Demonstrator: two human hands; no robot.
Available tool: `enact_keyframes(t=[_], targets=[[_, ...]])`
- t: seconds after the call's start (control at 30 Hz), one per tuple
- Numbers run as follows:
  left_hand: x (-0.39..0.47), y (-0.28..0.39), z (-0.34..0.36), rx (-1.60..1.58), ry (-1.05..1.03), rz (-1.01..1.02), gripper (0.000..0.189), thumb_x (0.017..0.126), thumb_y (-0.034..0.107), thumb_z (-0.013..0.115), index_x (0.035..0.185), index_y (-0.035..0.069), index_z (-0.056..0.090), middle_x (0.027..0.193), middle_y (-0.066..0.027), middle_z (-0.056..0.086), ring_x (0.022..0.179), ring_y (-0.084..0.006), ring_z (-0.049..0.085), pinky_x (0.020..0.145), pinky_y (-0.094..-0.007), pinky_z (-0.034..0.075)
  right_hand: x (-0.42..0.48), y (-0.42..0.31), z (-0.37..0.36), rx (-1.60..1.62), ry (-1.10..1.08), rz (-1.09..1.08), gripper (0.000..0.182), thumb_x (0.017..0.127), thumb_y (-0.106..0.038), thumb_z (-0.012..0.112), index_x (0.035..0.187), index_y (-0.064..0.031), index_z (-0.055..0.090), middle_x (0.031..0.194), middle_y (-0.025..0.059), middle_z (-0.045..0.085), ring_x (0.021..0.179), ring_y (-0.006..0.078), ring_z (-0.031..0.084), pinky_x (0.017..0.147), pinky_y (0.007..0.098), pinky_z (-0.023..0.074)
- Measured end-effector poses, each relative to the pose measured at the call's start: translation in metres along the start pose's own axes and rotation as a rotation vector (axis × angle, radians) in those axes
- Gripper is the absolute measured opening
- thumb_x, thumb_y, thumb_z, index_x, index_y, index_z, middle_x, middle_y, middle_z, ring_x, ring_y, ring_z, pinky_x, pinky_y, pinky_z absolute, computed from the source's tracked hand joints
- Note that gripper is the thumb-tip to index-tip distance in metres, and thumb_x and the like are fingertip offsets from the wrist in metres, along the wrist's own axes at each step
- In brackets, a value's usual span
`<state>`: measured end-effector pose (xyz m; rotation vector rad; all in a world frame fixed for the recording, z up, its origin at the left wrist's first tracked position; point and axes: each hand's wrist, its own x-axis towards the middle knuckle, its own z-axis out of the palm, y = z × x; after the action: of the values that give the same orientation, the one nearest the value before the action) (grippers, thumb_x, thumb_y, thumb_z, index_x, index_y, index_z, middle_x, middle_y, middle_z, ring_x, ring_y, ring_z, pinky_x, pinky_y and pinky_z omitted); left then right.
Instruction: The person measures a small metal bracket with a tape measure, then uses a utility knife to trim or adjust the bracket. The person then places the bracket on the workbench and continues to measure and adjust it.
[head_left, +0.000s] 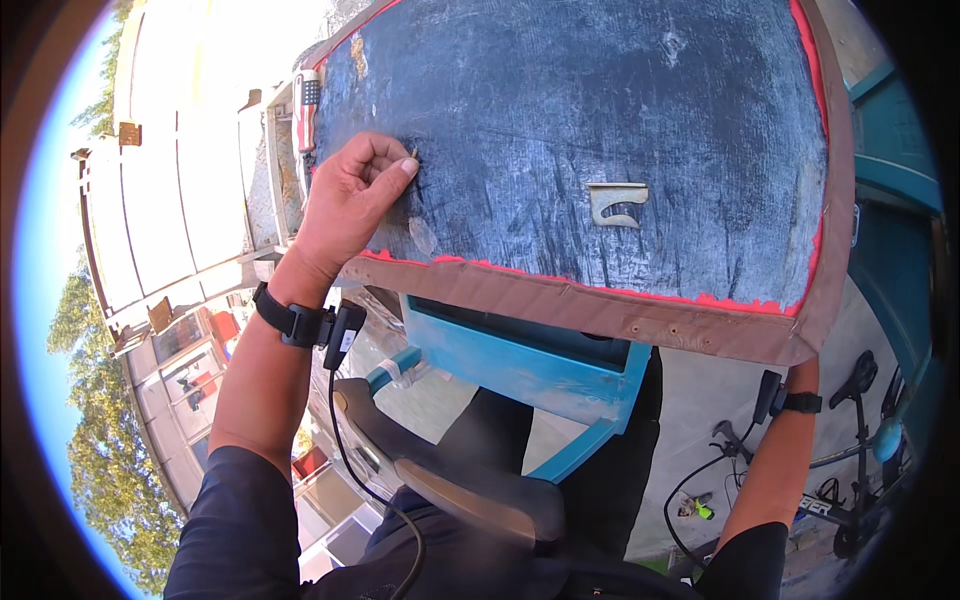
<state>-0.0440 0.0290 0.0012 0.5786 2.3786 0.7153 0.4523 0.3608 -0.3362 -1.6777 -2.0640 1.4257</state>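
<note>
Above the left part of a worn blue-black panel (510, 142), my left hand (364, 176) pinches a small brass-coloured piece (415, 153), perhaps a screw, between thumb and fingertip. The panel has a folded brown cover border (525, 292) with a ragged red edge inside it. A flat metal bracket (600, 204) with a hooked cutout lies on the panel, right of this hand. My right hand is hidden behind the panel's near right corner; only its wrist and forearm show. Small holes (673, 330) mark the border near that corner.
A flag-patterned handle (306, 112) lies at the panel's left edge. Below the panel are a teal metal frame (517, 360) and a dark curved armrest (465, 480). A bicycle (859, 442) is at right. Cables hang from both wrist-worn devices.
</note>
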Motion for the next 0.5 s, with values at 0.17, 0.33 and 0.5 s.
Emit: enact_keyframes(t=[0.17, 0.33, 0.5], targets=[[-0.004, -0.001, -0.009, -0.028, -0.029, 0.028, 0.015, 0.098, 0.015, 0.075, 0.102, 0.002, 0.069, 0.08, 0.0054, 0.063, 0.071, -0.0012, 0.051, 0.064, -0.0197, 0.045, -0.102, -0.066, -0.061, 0.385, -0.126, 0.3, 0.064, 0.093, -0.036, 0.072, 0.144, -0.0009, 0.053, 0.127, 0.01, 0.065, 0.108, 0.0234, 0.066, 0.085, 0.0322, 0.0544], [0.001, -0.006, -0.004, 0.047, -0.058, 0.146, 0.014, 0.096, 0.013, 0.075, 0.1, 0.001, 0.068, 0.077, 0.0055, 0.059, 0.067, -0.0011, 0.047, 0.061, -0.0202, 0.042, -0.205, -0.176, -0.102, 0.729, -0.169, 0.226, 0.076, 0.09, -0.047, 0.073, 0.147, -0.0019, 0.051, 0.125, 0.0113, 0.065, 0.108, 0.0243, 0.066, 0.079, 0.0316, 0.0547], [0.005, -0.008, -0.007, -0.025, -0.13, 0.17, 0.014, 0.094, 0.011, 0.074, 0.101, 0.001, 0.069, 0.076, 0.005, 0.06, 0.066, -0.0007, 0.048, 0.06, -0.0205, 0.042, -0.282, -0.252, -0.084, 0.796, -0.086, 0.205, 0.093, 0.083, -0.058, 0.078, 0.148, 0.0002, 0.047, 0.126, 0.0138, 0.062, 0.107, 0.0285, 0.066, 0.078, 0.0334, 0.0561]])
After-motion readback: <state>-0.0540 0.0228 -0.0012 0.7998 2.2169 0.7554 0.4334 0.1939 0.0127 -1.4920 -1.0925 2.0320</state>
